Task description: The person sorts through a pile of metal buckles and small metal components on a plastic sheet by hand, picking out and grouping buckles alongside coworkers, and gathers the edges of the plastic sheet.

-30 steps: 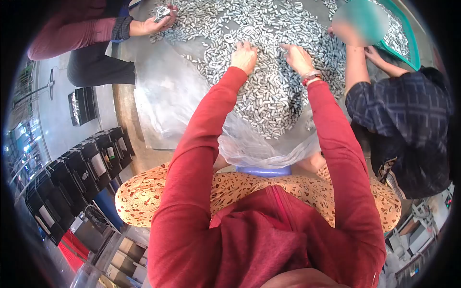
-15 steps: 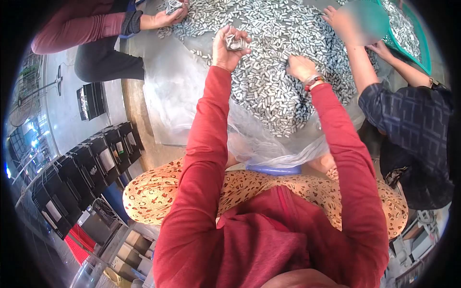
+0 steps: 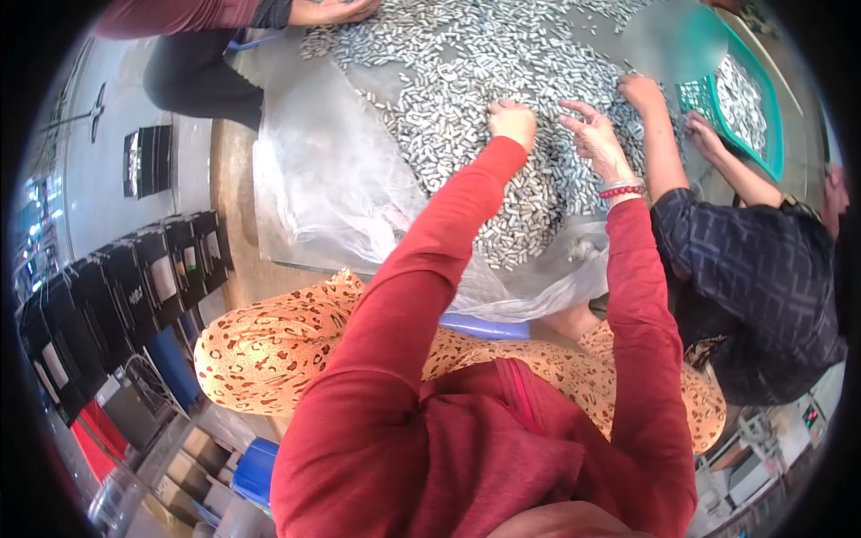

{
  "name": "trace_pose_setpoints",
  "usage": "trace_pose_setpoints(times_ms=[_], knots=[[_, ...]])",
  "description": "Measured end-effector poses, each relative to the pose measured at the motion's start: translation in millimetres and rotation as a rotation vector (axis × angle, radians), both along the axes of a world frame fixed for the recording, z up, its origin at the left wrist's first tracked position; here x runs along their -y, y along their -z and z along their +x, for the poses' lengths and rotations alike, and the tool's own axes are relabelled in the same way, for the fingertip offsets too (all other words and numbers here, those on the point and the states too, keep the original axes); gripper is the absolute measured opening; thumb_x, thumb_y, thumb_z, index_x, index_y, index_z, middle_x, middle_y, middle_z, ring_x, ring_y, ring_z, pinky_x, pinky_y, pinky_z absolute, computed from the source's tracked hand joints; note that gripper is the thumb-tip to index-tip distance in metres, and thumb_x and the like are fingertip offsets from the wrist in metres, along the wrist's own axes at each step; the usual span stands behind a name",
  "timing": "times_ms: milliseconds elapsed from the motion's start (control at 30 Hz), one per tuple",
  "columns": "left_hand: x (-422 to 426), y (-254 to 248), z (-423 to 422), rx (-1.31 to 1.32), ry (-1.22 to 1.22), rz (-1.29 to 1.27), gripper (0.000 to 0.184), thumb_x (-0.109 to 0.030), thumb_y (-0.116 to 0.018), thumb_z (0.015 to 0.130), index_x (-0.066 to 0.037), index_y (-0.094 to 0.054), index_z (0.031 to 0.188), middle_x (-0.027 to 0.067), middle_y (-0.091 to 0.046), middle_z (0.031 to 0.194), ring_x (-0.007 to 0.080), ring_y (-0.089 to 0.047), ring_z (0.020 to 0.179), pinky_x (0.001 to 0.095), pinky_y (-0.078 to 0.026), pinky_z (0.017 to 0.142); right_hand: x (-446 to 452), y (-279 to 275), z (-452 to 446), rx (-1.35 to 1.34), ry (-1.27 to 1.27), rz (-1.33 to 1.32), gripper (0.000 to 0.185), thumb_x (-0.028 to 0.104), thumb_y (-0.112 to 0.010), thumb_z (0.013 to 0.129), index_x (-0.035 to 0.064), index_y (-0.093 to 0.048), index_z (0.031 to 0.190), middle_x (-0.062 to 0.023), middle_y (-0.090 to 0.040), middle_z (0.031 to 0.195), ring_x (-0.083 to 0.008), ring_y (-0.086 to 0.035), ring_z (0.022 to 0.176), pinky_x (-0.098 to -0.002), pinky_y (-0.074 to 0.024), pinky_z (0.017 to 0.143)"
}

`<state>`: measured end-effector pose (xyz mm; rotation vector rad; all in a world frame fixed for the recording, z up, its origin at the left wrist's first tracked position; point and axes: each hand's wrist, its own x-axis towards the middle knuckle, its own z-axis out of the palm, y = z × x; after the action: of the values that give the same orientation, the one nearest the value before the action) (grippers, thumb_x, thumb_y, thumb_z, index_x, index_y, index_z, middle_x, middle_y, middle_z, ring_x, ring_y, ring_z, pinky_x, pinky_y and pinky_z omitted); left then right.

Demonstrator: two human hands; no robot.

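A wide layer of small silvery cylindrical pieces [image 3: 448, 117] covers the plastic sheet. My left hand [image 3: 514, 124] rests on the pieces near the middle, its fingers curled down; whatever they hold is hidden. To its right, my right hand [image 3: 595, 139] is over the pieces with thumb and fingers spread, holding nothing that I can see. A red bead bracelet [image 3: 622, 190] circles my right wrist. Clear plastic sheeting [image 3: 323, 170] lies rumpled at the near and left edges of the pile.
A co-worker's hand [image 3: 345, 11] is at the upper left. Another co-worker's hand [image 3: 642, 92] touches the pile at the right, beside a green basket [image 3: 778, 134] of metal parts. Black bins [image 3: 108, 300] line the left; a blue container [image 3: 256, 468] is lower left.
My left hand has come down right onto the pile, and the metal frame-like parts it held no longer show. My right hand has opened and shifted right. The right co-worker's hand has lowered.
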<state>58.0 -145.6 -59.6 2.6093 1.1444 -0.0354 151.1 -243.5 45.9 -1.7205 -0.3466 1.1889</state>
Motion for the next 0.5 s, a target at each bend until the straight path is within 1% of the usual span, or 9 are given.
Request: trace_pose_setpoints(times_ms=[33, 133, 200, 233, 267, 300, 367, 433, 500], knots=[[3, -8, 3, -0.084, 0.119, 0.031, 0.024, -0.016, -0.052, 0.077, -0.002, -0.062, 0.092, 0.0170, -0.055, 0.097, 0.0356, -0.053, 0.088, 0.0409, -0.049, 0.070, -5, 4, -1, 0.015, 0.025, 0.007, 0.031, 0.014, -0.062, 0.078, 0.0107, -0.059, 0.109, 0.0089, -0.039, 0.053, -0.0020, -0.029, 0.039, -0.0201, -0.0204, 0.036], [10, -18, 2, 0.057, 0.235, 0.022, 0.024, -0.015, -0.055, 0.074, 0.000, -0.061, 0.091, 0.0172, -0.055, 0.096, 0.0357, -0.054, 0.088, 0.0403, -0.049, 0.070, -22, 8, -5, 0.248, 0.003, 0.023, 0.028, 0.014, -0.060, 0.077, 0.0076, -0.061, 0.104, 0.0008, -0.052, 0.059, -0.0070, -0.041, 0.045, -0.0228, -0.0337, 0.041], [8, -19, 5, 0.149, 0.238, -0.022, 0.024, -0.016, -0.058, 0.073, -0.001, -0.061, 0.090, 0.0173, -0.055, 0.097, 0.0358, -0.054, 0.089, 0.0423, -0.049, 0.071, -40, 40, 4, 0.580, -0.015, 0.201, 0.029, 0.014, -0.060, 0.075, 0.0067, -0.062, 0.103, -0.0053, -0.060, 0.072, -0.0118, -0.051, 0.057, -0.0259, -0.0414, 0.054], [4, -20, 4, 0.122, 0.234, -0.084, 0.024, -0.016, -0.058, 0.072, -0.001, -0.060, 0.091, 0.0171, -0.055, 0.098, 0.0359, -0.053, 0.090, 0.0434, -0.049, 0.071, -47, 56, 10, 0.745, -0.025, 0.288, 0.029, 0.014, -0.060, 0.075, 0.0063, -0.062, 0.102, -0.0084, -0.064, 0.079, -0.0142, -0.055, 0.063, -0.0275, -0.0452, 0.060], [-3, -26, -1, 0.093, 0.232, -0.146, 0.024, -0.016, -0.059, 0.072, -0.001, -0.060, 0.091, 0.0169, -0.054, 0.099, 0.0360, -0.053, 0.092, 0.0445, -0.049, 0.072, -57, 27, 4, 0.626, -0.033, 0.109, 0.030, 0.013, -0.060, 0.073, 0.0084, -0.062, 0.103, -0.0135, -0.064, 0.093, -0.0210, -0.060, 0.082, -0.0308, -0.0448, 0.077], [-13, -34, -9, 0.063, 0.233, -0.205, 0.024, -0.016, -0.059, 0.072, -0.002, -0.059, 0.091, 0.0168, -0.054, 0.100, 0.0361, -0.053, 0.093, 0.0457, -0.048, 0.072, -68, 33, 11, 0.785, -0.100, 0.191, 0.034, 0.013, -0.059, 0.073, 0.0120, -0.061, 0.106, -0.0160, -0.062, 0.099, -0.0271, -0.060, 0.087, -0.0331, -0.0446, 0.080], [-26, -67, -34, 0.141, 0.202, -0.191, 0.019, -0.009, -0.056, 0.071, -0.002, -0.060, 0.088, 0.0160, -0.054, 0.098, 0.0348, -0.054, 0.089, 0.0428, -0.049, 0.069, -97, 52, 20, 0.986, -0.204, 0.230, 0.039, 0.010, -0.056, 0.073, 0.0138, -0.057, 0.112, -0.0193, -0.058, 0.101, -0.0333, -0.058, 0.086, -0.0377, -0.0456, 0.079], [-37, -62, -52, 0.113, 0.255, -0.070, 0.019, -0.006, -0.059, 0.067, -0.001, -0.058, 0.085, 0.0157, -0.052, 0.096, 0.0343, -0.053, 0.088, 0.0415, -0.051, 0.066, -130, 57, 19, 1.027, -0.349, 0.050, 0.045, 0.006, -0.052, 0.073, 0.0164, -0.054, 0.117, -0.0211, -0.053, 0.103, -0.0370, -0.058, 0.086, -0.0421, -0.0463, 0.077], [-44, -56, -64, -0.027, 0.391, 0.030, 0.021, -0.005, -0.060, 0.065, 0.000, -0.057, 0.086, 0.0151, -0.051, 0.093, 0.0334, -0.052, 0.088, 0.0378, -0.052, 0.063, -158, 72, 11, 1.049, -0.414, -0.017, 0.044, 0.003, -0.050, 0.073, 0.0137, -0.054, 0.115, -0.0222, -0.049, 0.103, -0.0377, -0.057, 0.087, -0.0435, -0.0472, 0.075]])
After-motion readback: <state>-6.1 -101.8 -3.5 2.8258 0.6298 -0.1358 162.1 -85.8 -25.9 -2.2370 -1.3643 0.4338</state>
